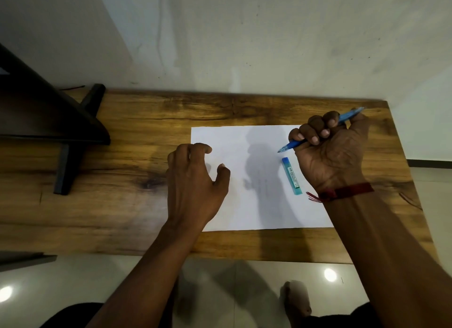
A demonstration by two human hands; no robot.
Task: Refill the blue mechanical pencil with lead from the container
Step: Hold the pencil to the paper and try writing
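Clutching pencil [292,144] in fisted right grip [330,151]; left grip [195,178] loose, empty over paper [244,137]. Container [291,176] untouched on paper; refill seemingly unstarted.

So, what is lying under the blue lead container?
The lead container lies flat on the white paper sheet, which covers the wooden table. Whatever the paper hides beneath cannot be seen.

No words or numbers can be read here with certainty. The lead container [291,176], which lies on the sheet of paper [244,137], carries a long label [294,181] with green and white print along its side, but the letters are too small and blurred to make out.
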